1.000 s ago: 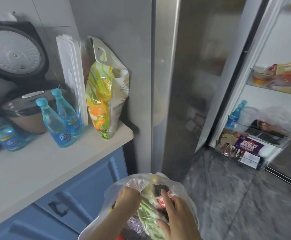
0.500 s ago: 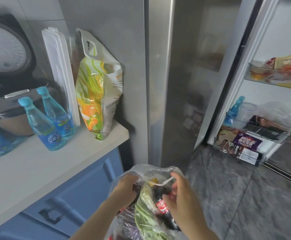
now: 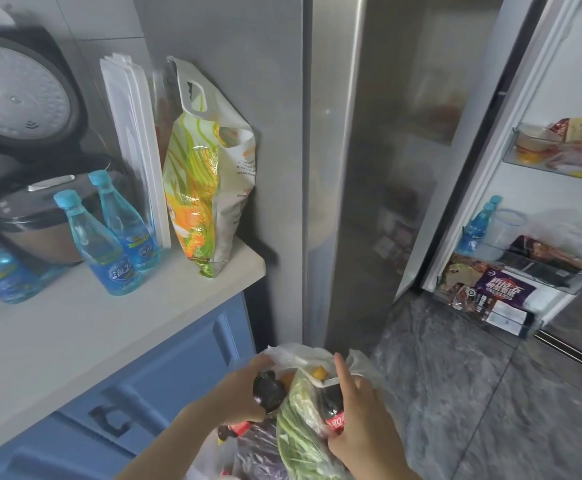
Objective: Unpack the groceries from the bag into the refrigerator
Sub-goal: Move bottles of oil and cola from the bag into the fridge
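1. The plastic grocery bag (image 3: 362,370) hung low and near, in front of the closed refrigerator door (image 3: 386,168).
2. Your left hand (image 3: 237,396) gripped one dark cola bottle (image 3: 268,389); your right hand (image 3: 358,417) clasped another (image 3: 334,407), forefinger straight.
3. You'd have done best lifting one bottle straight up, clear of the bagged greens (image 3: 300,427).
4. The open door shelves (image 3: 525,271) stood far right.

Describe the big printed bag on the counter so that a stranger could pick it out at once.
Start at the pale countertop above the blue cabinets, and go to its right end, next to the steel refrigerator. There the printed bag stands upright beside a stack of white trays. Unlike the blue bottles nearby, it is tall and white, with a cut-out handle and a green, yellow and orange picture.
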The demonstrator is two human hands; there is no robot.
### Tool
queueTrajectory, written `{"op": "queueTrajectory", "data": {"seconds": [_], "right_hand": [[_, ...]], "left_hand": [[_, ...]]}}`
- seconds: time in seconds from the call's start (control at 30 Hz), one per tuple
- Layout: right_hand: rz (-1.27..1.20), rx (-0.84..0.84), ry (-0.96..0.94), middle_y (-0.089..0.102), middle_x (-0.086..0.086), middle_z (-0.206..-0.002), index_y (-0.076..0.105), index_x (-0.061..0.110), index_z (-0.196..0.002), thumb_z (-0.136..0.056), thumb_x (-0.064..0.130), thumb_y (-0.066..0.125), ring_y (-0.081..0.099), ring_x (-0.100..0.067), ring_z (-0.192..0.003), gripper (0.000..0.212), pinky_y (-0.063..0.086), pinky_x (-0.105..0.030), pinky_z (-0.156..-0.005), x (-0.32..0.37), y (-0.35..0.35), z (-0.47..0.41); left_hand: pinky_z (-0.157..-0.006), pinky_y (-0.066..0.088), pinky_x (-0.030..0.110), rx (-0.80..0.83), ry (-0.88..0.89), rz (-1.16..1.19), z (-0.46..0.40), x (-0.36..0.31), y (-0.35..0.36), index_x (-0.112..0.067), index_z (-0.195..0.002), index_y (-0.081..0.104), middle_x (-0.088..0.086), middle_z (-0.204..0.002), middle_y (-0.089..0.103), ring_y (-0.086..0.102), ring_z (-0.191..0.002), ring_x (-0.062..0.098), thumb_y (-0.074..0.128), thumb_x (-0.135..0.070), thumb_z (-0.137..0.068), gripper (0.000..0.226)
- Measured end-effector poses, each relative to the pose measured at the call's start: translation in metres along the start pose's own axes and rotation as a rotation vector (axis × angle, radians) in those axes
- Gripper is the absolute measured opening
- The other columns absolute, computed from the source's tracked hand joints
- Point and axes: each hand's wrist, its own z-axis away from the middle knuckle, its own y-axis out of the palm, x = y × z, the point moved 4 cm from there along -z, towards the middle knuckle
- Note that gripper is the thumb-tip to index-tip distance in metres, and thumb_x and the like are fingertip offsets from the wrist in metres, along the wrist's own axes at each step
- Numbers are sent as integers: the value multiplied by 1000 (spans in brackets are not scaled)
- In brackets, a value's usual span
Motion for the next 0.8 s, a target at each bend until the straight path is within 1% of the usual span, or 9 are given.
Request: {"op": "queueTrajectory", "data": {"seconds": [0.07,0.17,0.3,0.4,0.47,0.53,0.63,0.73,0.8], "right_hand": [[-42,8,-27,36,10,-132,-28,44,-139,-77,35,67,39,-9,-120,114,41,-22,-96,-2,-3,4],[-124,10,-68,35,17,-139,-16,38,-146,-79,31,70,36,-4,-125,110,34,-18,-103,-1,-1,7],[-165,-38,-91,33,21,-130,-15,42,-145,-75,31,75,41,-3,-120,115,34,-14,-101,0,2,7],[-180,-32,-37,30,16,-124,-23,49,-141,-71,38,78,43,-2,-111,123,45,-19,-91,-7,5,11],[-108,-31,-48,33,13,-131,-22,45,-143,-70,44,75,40,-7,-118,122,43,-23,-94,-9,5,14],[-61,-56,-55,36,12,-138,-17,38,-147,-71,47,73,39,-11,-124,118,40,-25,-99,-9,2,14],[-65,-89,-61,41,10,-140,-16,37,-144,-76,36,71,42,-15,-126,111,42,-27,-97,-6,-1,15],[-127,-110,-72,51,11,-134,-3,38,-147,-68,30,80,50,-13,-118,115,48,-26,-90,-2,-5,16],[-121,-143,-121,61,10,-118,16,28,-151,-57,38,87,58,-12,-104,119,53,-28,-84,-1,-6,19]], "left_hand": [[-67,50,11,19,21,-24,8,2,-3,-45,-130,34,-15,-115,49,51,-99,10,65,-2,-74,77],[-95,45,21,57,16,-87,14,6,-4,-43,-140,30,-14,-136,42,43,-122,10,69,-11,-74,83],[-101,41,26,54,-16,-46,10,0,5,-37,-136,35,-19,-121,41,45,-120,12,79,-22,-69,82],[-99,40,23,-35,-61,51,4,-4,8,-36,-118,42,-25,-105,44,48,-105,8,85,-31,-62,71],[-98,41,23,-62,-93,50,4,-2,8,-33,-118,47,-22,-104,49,49,-101,7,84,-32,-61,68],[-85,48,22,-99,-119,-31,7,0,6,-31,-119,52,-16,-104,56,55,-97,10,79,-36,-62,64],[-68,46,20,-166,-161,-174,25,-6,-3,-38,-115,53,-15,-95,59,58,-86,11,68,-44,-66,52],[-69,42,18,-283,-137,-190,49,-6,-9,-44,-117,50,-21,-96,59,56,-88,6,67,-48,-69,51],[-76,43,16,-377,-94,-154,68,-2,-9,-46,-118,47,-23,-101,57,55,-93,2,71,-50,-68,56]]}}
